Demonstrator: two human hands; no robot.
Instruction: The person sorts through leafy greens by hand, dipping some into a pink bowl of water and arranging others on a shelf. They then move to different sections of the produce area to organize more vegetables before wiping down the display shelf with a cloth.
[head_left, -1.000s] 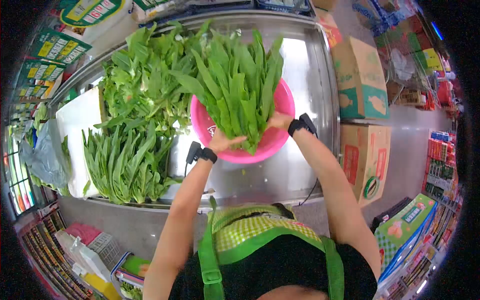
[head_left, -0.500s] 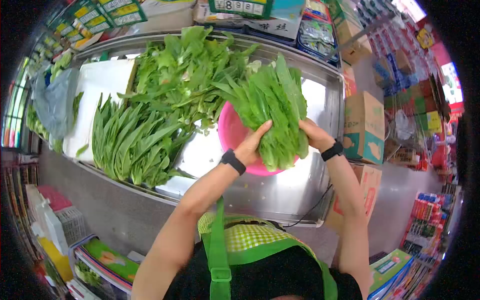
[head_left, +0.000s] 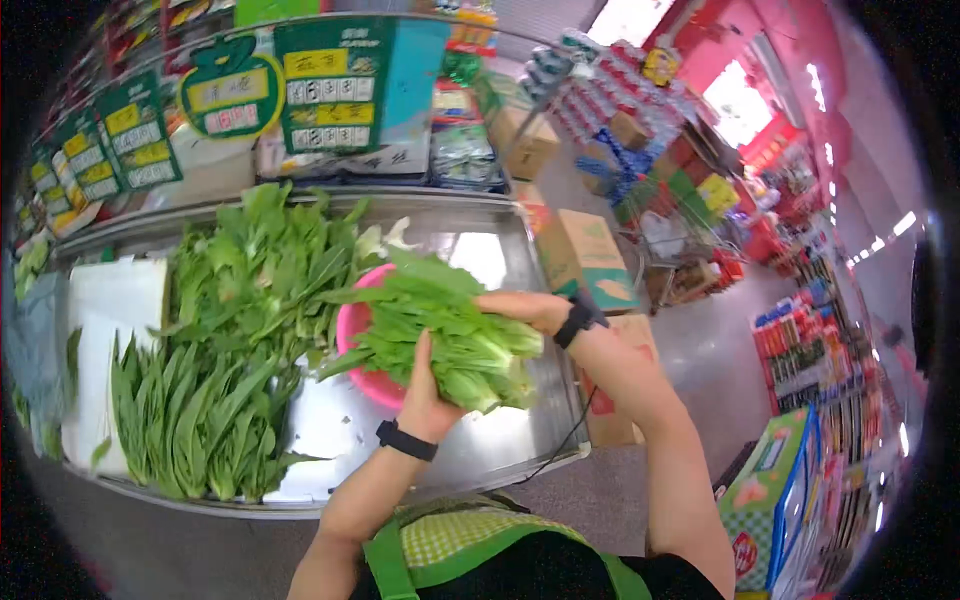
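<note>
Between my two hands is a bunch of leafy green lettuce (head_left: pixel 440 335), its pale cut stems pointing right and its leaves to the left. My left hand (head_left: pixel 428 400) grips it from the near side, thumb up over the leaves. On the far right side, my right hand (head_left: pixel 525 308) wraps the stem end. Under the bunch stands a pink basin (head_left: pixel 352 325), partly hidden by the leaves. To its left lie long narrow greens (head_left: pixel 200 420) in a row and a looser heap of leafy greens (head_left: pixel 260 250) behind them.
A metal counter (head_left: pixel 330 425) with a raised rim bears the greens and a white foam board (head_left: pixel 120 295). Price signs (head_left: pixel 330 90) stand along the back. Cardboard boxes (head_left: pixel 585 250) are stacked at the right end, near a black cord (head_left: pixel 565 440).
The lettuce bunch has turned from upright to sideways, stems now to the right. My right hand has shifted to the stem end. The view has swung rightward and up.
</note>
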